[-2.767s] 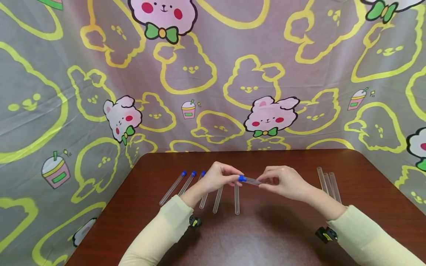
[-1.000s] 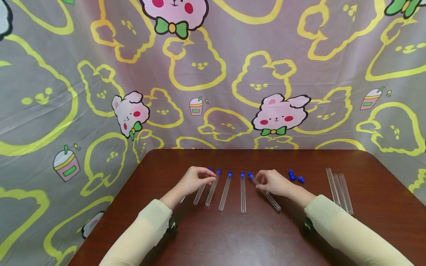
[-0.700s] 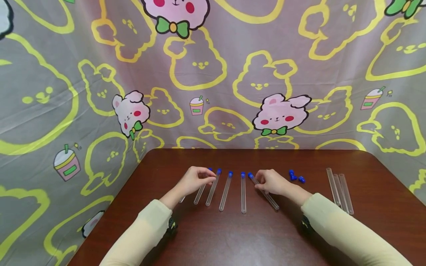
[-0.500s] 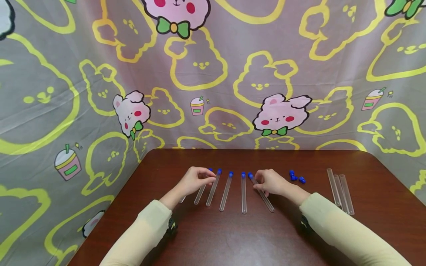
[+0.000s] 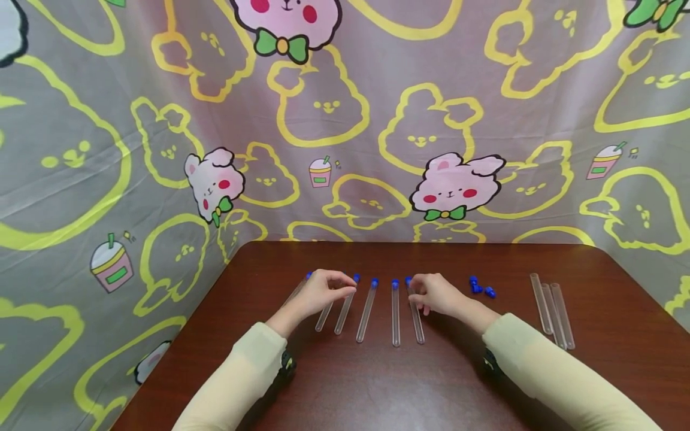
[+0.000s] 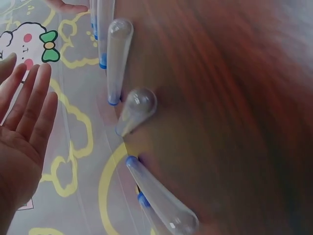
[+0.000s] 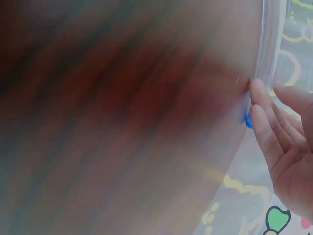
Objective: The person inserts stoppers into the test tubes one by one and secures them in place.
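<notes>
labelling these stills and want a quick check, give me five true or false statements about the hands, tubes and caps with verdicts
1. The right hand touches one of the capped tubes. True.

2. The uncapped tubes lie to the left of the capped tubes. False: in the head view they lie to the right.

3. Loose blue caps lie between the right hand and the uncapped tubes. True.

4. The left hand grips an uncapped tube. False: it holds nothing.

5. The capped tubes stand upright in a rack. False: they lie on the table.
</notes>
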Action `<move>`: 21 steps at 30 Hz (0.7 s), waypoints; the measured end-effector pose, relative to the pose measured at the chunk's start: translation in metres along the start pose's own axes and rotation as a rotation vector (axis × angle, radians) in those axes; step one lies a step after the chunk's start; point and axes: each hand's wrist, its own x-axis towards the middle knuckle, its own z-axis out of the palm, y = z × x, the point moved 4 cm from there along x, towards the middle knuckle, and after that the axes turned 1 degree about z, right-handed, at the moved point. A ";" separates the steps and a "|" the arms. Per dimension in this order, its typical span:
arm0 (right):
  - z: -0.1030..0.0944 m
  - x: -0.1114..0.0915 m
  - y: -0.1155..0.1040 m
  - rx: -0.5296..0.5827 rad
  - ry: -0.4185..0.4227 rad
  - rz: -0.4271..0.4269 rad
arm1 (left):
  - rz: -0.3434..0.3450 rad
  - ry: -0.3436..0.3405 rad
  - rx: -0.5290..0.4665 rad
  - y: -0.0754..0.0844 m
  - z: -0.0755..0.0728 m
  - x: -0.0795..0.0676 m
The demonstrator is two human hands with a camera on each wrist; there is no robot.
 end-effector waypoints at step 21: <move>-0.033 -0.046 0.005 -0.019 0.066 -0.033 | 0.083 -0.031 0.068 0.012 0.033 0.040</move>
